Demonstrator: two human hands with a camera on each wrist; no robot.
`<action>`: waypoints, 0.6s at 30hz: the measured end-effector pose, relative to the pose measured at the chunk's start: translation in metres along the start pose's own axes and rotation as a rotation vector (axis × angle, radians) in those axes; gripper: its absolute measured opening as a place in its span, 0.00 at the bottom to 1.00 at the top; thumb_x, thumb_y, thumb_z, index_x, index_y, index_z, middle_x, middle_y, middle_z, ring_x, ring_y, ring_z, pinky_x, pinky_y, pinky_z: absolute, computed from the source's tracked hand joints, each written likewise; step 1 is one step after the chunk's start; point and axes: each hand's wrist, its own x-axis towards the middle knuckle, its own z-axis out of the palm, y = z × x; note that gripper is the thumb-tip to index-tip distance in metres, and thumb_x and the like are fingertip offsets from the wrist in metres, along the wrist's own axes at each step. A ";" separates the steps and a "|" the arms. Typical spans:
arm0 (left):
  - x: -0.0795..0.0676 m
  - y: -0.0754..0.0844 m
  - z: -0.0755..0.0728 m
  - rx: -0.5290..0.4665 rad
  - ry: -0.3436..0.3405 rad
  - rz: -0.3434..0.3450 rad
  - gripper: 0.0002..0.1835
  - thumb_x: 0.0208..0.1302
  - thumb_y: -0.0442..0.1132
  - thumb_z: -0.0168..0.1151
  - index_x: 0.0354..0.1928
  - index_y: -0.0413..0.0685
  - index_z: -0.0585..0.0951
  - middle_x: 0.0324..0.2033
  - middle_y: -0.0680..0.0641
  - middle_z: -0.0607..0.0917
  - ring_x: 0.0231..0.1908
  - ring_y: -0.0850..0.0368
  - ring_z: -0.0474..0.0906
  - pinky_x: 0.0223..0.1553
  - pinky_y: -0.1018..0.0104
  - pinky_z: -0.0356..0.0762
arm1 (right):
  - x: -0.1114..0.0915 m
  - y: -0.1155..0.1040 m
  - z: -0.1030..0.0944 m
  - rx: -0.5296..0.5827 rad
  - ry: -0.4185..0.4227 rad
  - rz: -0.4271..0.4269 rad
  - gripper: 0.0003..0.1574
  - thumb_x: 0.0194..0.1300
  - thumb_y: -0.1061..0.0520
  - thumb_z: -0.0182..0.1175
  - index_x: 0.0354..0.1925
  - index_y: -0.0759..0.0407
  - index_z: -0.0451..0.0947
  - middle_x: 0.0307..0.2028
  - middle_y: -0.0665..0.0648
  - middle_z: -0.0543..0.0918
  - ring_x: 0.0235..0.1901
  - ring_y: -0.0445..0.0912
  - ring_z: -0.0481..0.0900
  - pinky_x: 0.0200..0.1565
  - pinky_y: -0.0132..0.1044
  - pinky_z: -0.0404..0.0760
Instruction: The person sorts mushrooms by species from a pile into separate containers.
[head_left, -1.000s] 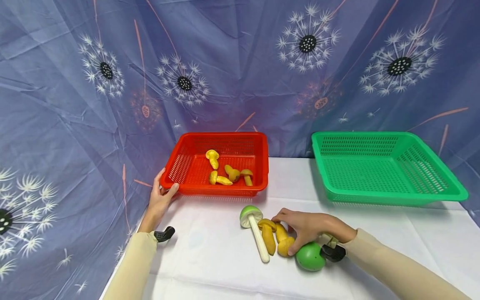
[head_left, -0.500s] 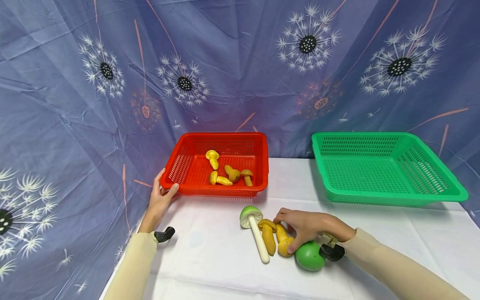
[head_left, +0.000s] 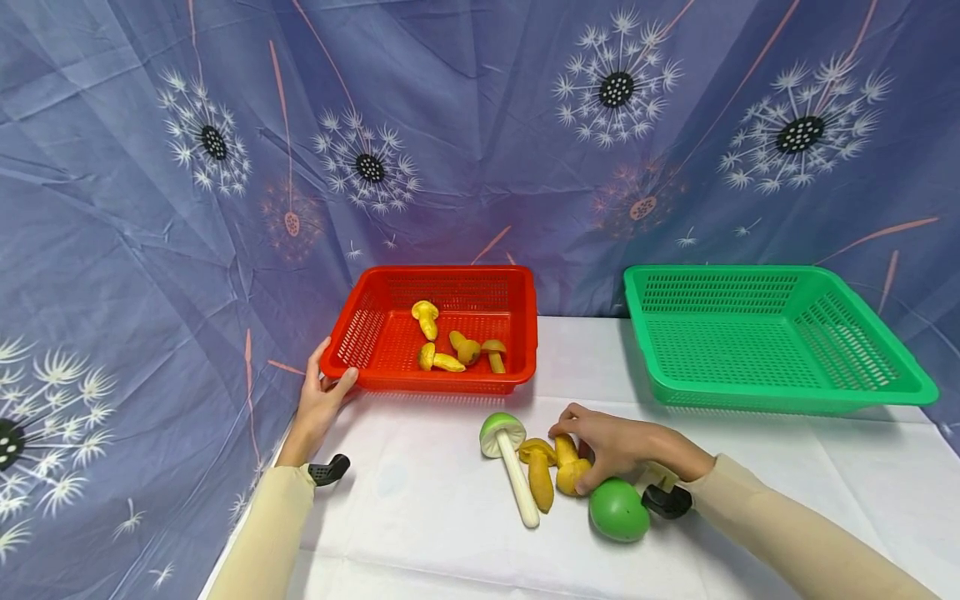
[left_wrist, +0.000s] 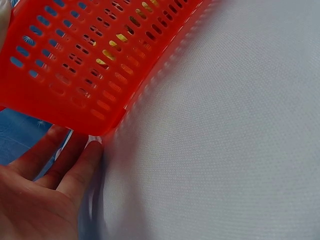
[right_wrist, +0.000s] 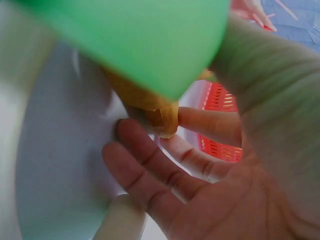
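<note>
My right hand (head_left: 618,442) pinches a yellow mushroom (head_left: 572,477) between thumb and fingertips, low over the white cloth. Under its wrist lies a mushroom with a round green cap (head_left: 619,510), its stem mostly hidden by the hand. That cap looms large and blurred in the right wrist view, partly covering the yellow mushroom (right_wrist: 165,120). Just left are another yellow mushroom (head_left: 540,483) and a green-capped mushroom (head_left: 516,471) with a long white stem. My left hand (head_left: 318,408) holds the near left corner of the red basket (head_left: 427,382), thumb at the rim, fingers beneath it (left_wrist: 45,200).
Several yellow mushrooms (head_left: 441,359) lie inside the red basket. A green basket (head_left: 787,393) stands at the back right, with nothing seen in it. Behind both hangs a blue curtain (head_left: 480,167) with dandelion prints. White cloth (head_left: 405,517) covers the table.
My right hand has shifted slightly away from me, moving the pinched yellow mushroom up in the view. The green-capped mushroom under the wrist has turned a little. My left hand has stayed put.
</note>
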 end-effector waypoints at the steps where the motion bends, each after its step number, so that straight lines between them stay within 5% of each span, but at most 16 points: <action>1: 0.000 0.000 0.000 0.002 0.001 -0.003 0.45 0.73 0.40 0.64 0.81 0.73 0.49 0.75 0.41 0.63 0.62 0.59 0.72 0.66 0.58 0.72 | 0.000 0.000 0.000 -0.004 -0.004 0.010 0.51 0.49 0.49 0.81 0.65 0.66 0.72 0.53 0.54 0.70 0.39 0.41 0.75 0.42 0.32 0.77; 10: 0.000 0.000 0.001 -0.013 -0.001 0.010 0.45 0.73 0.39 0.64 0.81 0.72 0.49 0.75 0.40 0.62 0.62 0.57 0.72 0.66 0.58 0.73 | -0.001 -0.002 -0.002 -0.077 0.007 0.034 0.51 0.47 0.46 0.82 0.64 0.65 0.73 0.52 0.52 0.69 0.38 0.41 0.74 0.41 0.32 0.75; 18: 0.000 -0.001 0.000 -0.018 -0.001 0.000 0.45 0.73 0.40 0.65 0.81 0.73 0.49 0.75 0.41 0.62 0.62 0.58 0.72 0.65 0.56 0.73 | -0.008 -0.004 -0.018 -0.044 0.079 -0.038 0.49 0.51 0.50 0.80 0.66 0.66 0.72 0.56 0.54 0.70 0.39 0.38 0.78 0.45 0.36 0.82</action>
